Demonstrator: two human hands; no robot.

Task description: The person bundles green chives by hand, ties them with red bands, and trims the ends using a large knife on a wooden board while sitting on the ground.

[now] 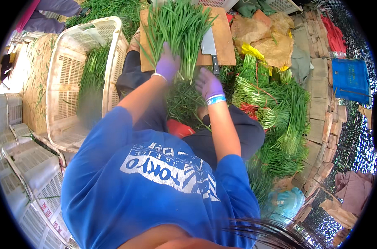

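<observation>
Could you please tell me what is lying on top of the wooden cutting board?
On the wooden cutting board lie a bunch of green chives, gripped by the left hand, and a cleaver. The board beneath them is hidden.

Person is wearing a bright blue short-sleeved t-shirt (155, 182) with a white printed graphic across the front and dark trousers (234, 128). Purple gloves are covering the left hand (168, 64) and right hand (209, 84). A thin bracelet is sitting at the left wrist, blue-and-white bands at the right.
</observation>
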